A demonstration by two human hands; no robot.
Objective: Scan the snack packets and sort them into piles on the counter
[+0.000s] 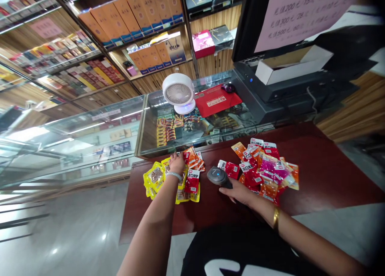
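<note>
My right hand [237, 191] is wrapped round the handle of a grey barcode scanner [219, 175], held over the dark red counter [207, 216]. The scanner's head points up and left, beside a red snack packet [233, 169]. My left hand [177, 163] rests on a pile of yellow snack packets [156, 175], its fingers apart and bent down onto them. Orange packets [194, 157] and a red and white packet [191, 181] lie close to that hand. Right of the scanner is a heap of red, orange and pink packets [255, 173].
A glass display case [168, 147] borders the counter's far side, with a white fan [179, 92], a red mat [216, 101] and a computer mouse [227, 87] on it. A cash drawer [279, 93] bearing a white box [288, 73] stands at right, under a monitor [249, 31].
</note>
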